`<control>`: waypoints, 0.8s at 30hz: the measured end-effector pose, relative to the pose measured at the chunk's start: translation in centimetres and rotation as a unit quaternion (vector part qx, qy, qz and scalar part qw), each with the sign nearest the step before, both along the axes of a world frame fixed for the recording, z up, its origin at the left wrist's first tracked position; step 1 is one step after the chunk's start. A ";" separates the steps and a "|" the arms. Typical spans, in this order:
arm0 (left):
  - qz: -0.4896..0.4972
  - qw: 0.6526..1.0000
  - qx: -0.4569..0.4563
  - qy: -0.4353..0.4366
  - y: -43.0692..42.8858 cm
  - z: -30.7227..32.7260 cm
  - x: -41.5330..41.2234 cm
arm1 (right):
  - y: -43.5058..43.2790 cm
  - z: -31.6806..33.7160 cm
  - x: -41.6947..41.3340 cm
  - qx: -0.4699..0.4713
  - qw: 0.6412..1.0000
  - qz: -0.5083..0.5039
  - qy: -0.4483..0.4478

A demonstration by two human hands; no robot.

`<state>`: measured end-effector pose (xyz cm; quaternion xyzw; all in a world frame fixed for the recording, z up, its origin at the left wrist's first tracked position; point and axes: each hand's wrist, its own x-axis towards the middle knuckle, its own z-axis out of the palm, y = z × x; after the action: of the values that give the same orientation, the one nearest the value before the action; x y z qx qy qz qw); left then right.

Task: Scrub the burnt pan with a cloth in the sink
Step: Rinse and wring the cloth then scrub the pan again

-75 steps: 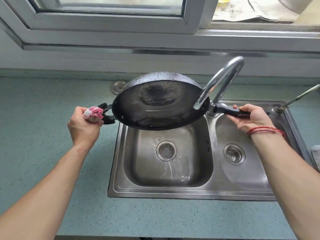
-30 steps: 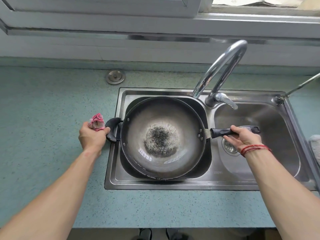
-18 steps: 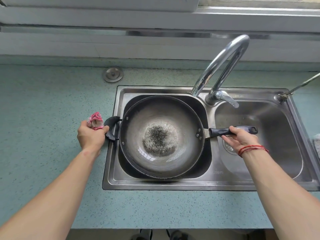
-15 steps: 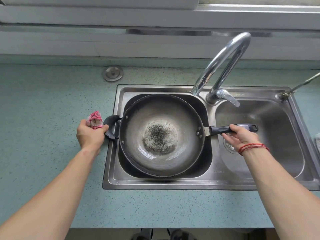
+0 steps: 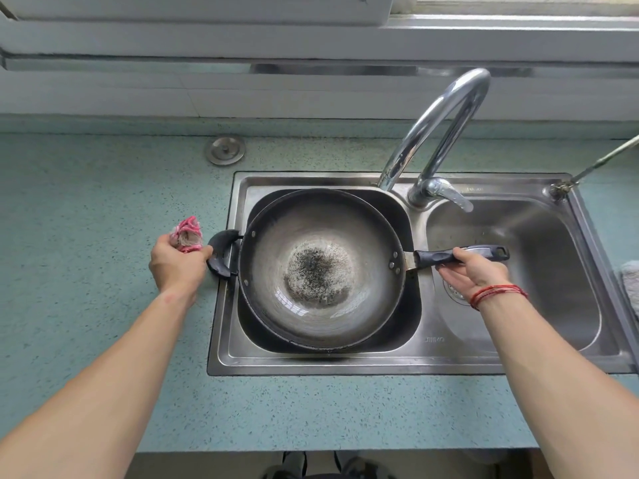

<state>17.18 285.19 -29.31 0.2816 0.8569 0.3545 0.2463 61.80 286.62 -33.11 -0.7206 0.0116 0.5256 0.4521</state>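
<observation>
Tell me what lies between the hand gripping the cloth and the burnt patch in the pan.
Head view: first the black loop handle beside the left hand gripping the cloth, then the bare grey wall of the pan down to the burnt patch.

Grey pan (image 5: pixel 321 243) with black speckled centre, pink cloth (image 5: pixel 187 234), speckled teal counter (image 5: pixel 86 216), steel sink (image 5: pixel 511 361)

The pan (image 5: pixel 321 236) sits upright in the sink's (image 5: pixel 345 363) left basin, a burnt black patch (image 5: pixel 316 276) at its centre, its handle (image 5: pixel 435 257) reaching over the right basin. The pink cloth (image 5: pixel 187 233) is bunched above the bench (image 5: pixel 86 202), just left of the sink.
</observation>
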 end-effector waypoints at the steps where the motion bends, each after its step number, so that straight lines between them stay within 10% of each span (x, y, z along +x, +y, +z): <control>1: -0.003 1.000 0.003 0.009 -0.1 0.3 0.0 | -0.3 0.5 -0.3 -0.009 1.000 0.015 -0.005; 24: -0.365 0.919 0.138 -0.048 -8.0 9.9 11.0 | -7.7 17.7 -16.1 0.217 0.908 0.350 -0.078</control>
<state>28.16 277.19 -19.45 0.5886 0.6244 0.3678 0.3584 45.67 278.94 -15.36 -0.6008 -0.3909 0.5820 0.3840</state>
